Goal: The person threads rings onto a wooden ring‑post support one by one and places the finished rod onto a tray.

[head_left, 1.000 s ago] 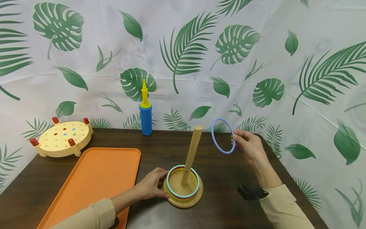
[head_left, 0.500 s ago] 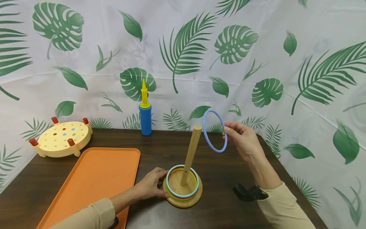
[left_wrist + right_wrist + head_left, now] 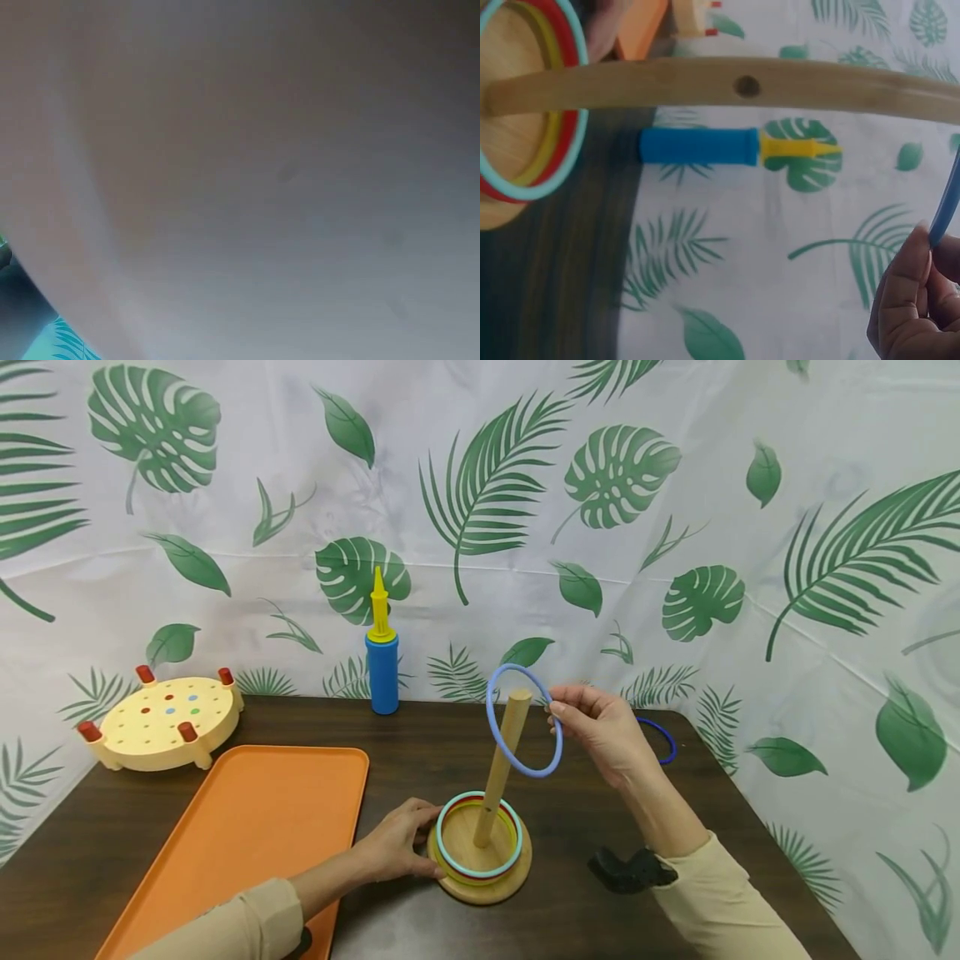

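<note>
My right hand (image 3: 603, 735) pinches a periwinkle-blue ring (image 3: 534, 772) by its right side, thumb against fingertips. The ring is tilted and overlaps the top of the wooden post (image 3: 498, 781) in the head view. In the right wrist view, the fingers (image 3: 907, 292) hold the ring at the right edge. My left hand (image 3: 401, 843) grips the left rim of the round wooden base (image 3: 487, 897), thumb in front and fingers behind. Around the foot of the post lie a light blue ring (image 3: 480, 874), a red ring and a yellow ring. A blurred surface fills most of the left wrist view.
A dark blue ring (image 3: 671, 743) lies at the table's back right, partly behind my right hand. Left of the base is an orange tray (image 3: 292, 810). Behind stand a blue and yellow hand pump (image 3: 383, 672) and a cream pegboard (image 3: 168, 727) with red-tipped legs.
My right hand has carried the blue ring leftward, from right of the post to its top, uncovering more of the dark blue ring behind. The left hand stays at the base.
</note>
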The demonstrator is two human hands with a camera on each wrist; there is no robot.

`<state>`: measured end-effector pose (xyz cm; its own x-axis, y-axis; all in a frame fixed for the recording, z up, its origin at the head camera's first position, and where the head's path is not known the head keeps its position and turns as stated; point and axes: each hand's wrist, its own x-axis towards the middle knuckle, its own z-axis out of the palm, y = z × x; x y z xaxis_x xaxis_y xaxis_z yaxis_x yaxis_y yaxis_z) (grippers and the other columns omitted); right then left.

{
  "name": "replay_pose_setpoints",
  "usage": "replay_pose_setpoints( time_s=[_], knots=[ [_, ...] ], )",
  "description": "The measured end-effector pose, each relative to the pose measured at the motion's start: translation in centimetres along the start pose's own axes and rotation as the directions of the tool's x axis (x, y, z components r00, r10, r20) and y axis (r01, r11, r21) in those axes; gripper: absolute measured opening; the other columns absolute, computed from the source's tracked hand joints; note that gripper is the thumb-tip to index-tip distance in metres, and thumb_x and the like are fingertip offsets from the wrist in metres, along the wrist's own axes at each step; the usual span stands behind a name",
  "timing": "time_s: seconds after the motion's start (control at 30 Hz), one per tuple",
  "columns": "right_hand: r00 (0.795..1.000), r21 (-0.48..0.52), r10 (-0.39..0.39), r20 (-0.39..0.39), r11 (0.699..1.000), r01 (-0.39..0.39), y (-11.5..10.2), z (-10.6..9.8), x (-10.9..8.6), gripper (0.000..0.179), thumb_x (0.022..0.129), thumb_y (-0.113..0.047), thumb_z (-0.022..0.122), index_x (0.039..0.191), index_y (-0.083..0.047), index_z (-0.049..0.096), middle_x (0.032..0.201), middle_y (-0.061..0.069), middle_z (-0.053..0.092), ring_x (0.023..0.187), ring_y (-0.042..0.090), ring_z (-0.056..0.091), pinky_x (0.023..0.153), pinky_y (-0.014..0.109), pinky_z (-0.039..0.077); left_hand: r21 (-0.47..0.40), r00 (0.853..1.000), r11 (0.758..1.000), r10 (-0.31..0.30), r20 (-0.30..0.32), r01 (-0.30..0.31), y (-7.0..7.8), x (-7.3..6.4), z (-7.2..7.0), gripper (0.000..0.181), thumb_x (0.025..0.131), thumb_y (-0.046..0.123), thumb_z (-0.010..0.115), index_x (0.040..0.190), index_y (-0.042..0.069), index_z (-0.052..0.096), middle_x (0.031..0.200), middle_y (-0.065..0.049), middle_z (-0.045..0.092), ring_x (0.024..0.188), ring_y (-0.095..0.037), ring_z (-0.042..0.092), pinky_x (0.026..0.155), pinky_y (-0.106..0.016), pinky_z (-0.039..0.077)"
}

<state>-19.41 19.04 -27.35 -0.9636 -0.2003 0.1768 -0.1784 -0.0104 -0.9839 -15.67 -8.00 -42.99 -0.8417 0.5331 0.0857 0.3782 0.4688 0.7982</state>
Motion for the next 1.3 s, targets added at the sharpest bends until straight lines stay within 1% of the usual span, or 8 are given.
replay_pose_setpoints(
  time_s=[0.13,0.23,0.3,0.53,0.7,0.97,1.2,1.3],
  knots=[
    [1.000,-0.077,0.028,0.006,0.997,-0.028,1.4,0.3,-0.1,0.011,0.091,-0.005,0.061,0.101,-0.003,0.065,0.078,-0.005,0.063,0.070,0.009,0.061,0.063,0.018,0.053,-0.007,1.000,1.000,0.005,-0.005,-0.005,0.0,0.0,0.0,0.078,0.068,0.016,0.085,0.130,-0.012,0.047,0.124,-0.019,0.046,0.110,-0.031,0.052,0.089,-0.032,0.054],
    [0.998,-0.124,0.056,0.018,0.991,-0.054,2.8,0.5,-0.1,0.024,0.090,-0.004,0.061,0.109,0.010,0.060,0.077,-0.007,0.063,0.069,0.008,0.061,0.063,0.018,0.054,-0.015,1.000,1.000,0.014,-0.009,-0.014,0.0,-0.1,-0.1,0.077,0.068,0.015,0.085,0.129,-0.012,0.048,0.123,-0.019,0.046,0.110,-0.032,0.052,0.089,-0.033,0.055],
    [0.997,-0.152,0.079,0.026,0.986,-0.074,3.9,0.6,-0.2,0.029,0.090,-0.004,0.061,0.112,0.015,0.057,0.077,-0.007,0.063,0.067,0.008,0.061,0.063,0.019,0.055,-0.020,1.000,1.000,0.019,-0.010,-0.020,0.0,-0.1,-0.1,0.076,0.068,0.015,0.085,0.129,-0.011,0.048,0.123,-0.019,0.046,0.110,-0.031,0.052,0.088,-0.033,0.055],
    [0.988,-0.254,0.147,0.041,0.958,-0.132,7.5,0.8,-0.5,0.024,0.088,0.000,0.062,0.106,0.015,0.060,0.076,-0.002,0.063,0.067,0.009,0.060,0.059,0.019,0.053,-0.017,1.000,1.000,0.026,-0.011,-0.026,-0.1,0.0,-0.2,0.076,0.068,0.015,0.085,0.129,-0.011,0.049,0.121,-0.018,0.047,0.110,-0.031,0.051,0.089,-0.033,0.054],
    [0.981,-0.297,0.178,0.078,0.943,-0.147,9.1,0.9,-0.7,0.022,0.087,0.001,0.061,0.104,0.016,0.061,0.076,0.003,0.063,0.067,0.010,0.058,0.058,0.020,0.052,-0.010,1.000,1.000,0.029,-0.008,-0.029,-0.2,0.0,-0.1,0.077,0.067,0.015,0.085,0.129,-0.011,0.049,0.121,-0.018,0.047,0.111,-0.031,0.051,0.089,-0.033,0.054],
    [0.975,-0.341,0.190,0.117,0.930,-0.140,10.4,1.3,-0.8,0.019,0.088,0.002,0.061,0.101,0.015,0.062,0.078,0.012,0.063,0.066,0.009,0.056,0.057,0.023,0.053,-0.014,1.000,1.000,0.026,-0.007,-0.026,-0.3,0.0,-0.1,0.076,0.068,0.016,0.085,0.129,-0.011,0.049,0.123,-0.018,0.047,0.110,-0.031,0.052,0.090,-0.032,0.054],
    [0.976,-0.382,0.179,0.125,0.916,-0.119,11.0,1.8,-0.9,0.012,0.086,0.003,0.061,0.094,0.012,0.063,0.073,0.003,0.060,0.069,0.015,0.055,0.055,0.022,0.050,0.016,0.999,0.999,0.034,-0.013,-0.033,-0.4,0.1,-0.1,0.070,0.067,0.019,0.086,0.123,-0.008,0.054,0.121,-0.016,0.048,0.106,-0.027,0.053,0.087,-0.029,0.055],
    [0.977,-0.390,0.180,0.117,0.913,-0.122,11.1,2.1,-0.8,0.010,0.086,0.003,0.061,0.092,0.010,0.064,0.071,0.001,0.058,0.068,0.015,0.053,0.054,0.020,0.049,0.015,1.000,1.000,0.027,-0.010,-0.027,-0.4,0.1,-0.1,0.070,0.068,0.020,0.086,0.123,-0.008,0.054,0.121,-0.015,0.048,0.106,-0.026,0.053,0.087,-0.028,0.055]
  ],
)
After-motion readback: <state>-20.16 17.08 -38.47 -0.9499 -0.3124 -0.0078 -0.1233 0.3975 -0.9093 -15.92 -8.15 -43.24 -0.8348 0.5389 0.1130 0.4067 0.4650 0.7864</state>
